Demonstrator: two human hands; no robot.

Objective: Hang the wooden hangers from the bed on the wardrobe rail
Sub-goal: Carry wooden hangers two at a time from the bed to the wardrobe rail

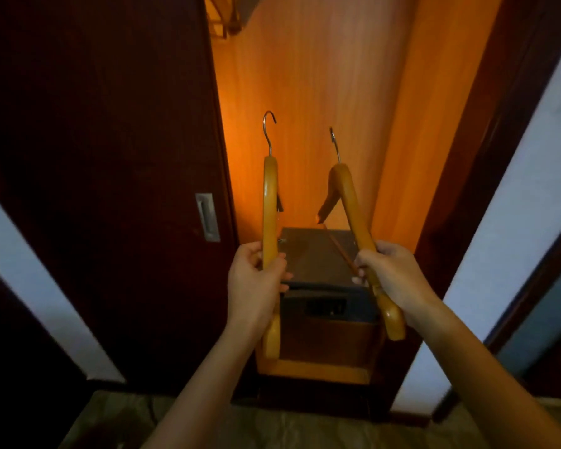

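Observation:
I hold one wooden hanger in each hand in front of the open wardrobe. My left hand point(256, 286) grips the left hanger point(269, 202) around its arm; its metal hook points up. My right hand point(392, 277) grips the right hanger point(350, 202) by its arm and crossbar, tilted a little left, hook up. Other wooden hangers point(222, 17) hang at the wardrobe's top left edge, partly cut off. The rail itself is not visible.
A dark sliding door point(110, 157) with a metal recessed handle point(207, 217) covers the wardrobe's left side. Inside, low down, a dark safe box point(318, 254) sits on a wooden shelf point(314, 371). A dark door frame point(486, 157) and white wall stand right.

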